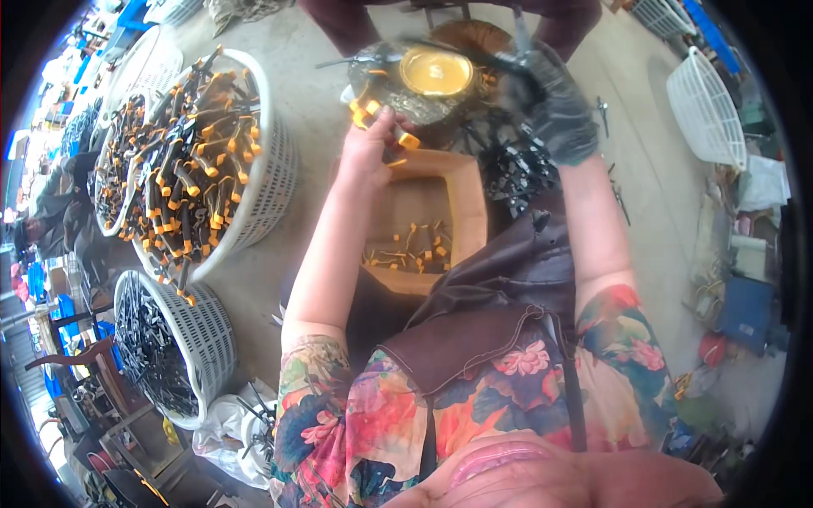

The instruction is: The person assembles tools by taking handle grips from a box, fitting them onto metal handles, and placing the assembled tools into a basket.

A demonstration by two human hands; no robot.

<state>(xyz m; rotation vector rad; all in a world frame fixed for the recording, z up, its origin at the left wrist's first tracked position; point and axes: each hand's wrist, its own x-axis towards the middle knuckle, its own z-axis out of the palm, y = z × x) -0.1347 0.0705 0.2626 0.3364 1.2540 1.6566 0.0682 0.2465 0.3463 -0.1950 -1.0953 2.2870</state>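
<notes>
My bare left hand point(366, 154) is closed around a few black handles with yellow-orange ends point(406, 140), beside a round work stand point(449, 110). On the stand sits a shallow round dish with a golden-yellow inside point(436, 72). My right hand point(563, 110), in a dark glove, is at the stand's right side. Its fingers and the dark thing near them are smeared by motion, so its grip is unclear. Below my left hand is a tan box point(468, 199) holding several yellow-ended handles point(423, 245). Dark metal pieces point(512, 173) lie heaped under my right hand.
A large white basket point(267, 161) heaped with yellow-ended black handles stands left. Nearer is another basket point(216, 339) of dark metal parts, with a white sack point(229, 440) beside it. A white basket point(703, 110) stands far right. Another person's dark-trousered legs point(343, 25) are across the stand.
</notes>
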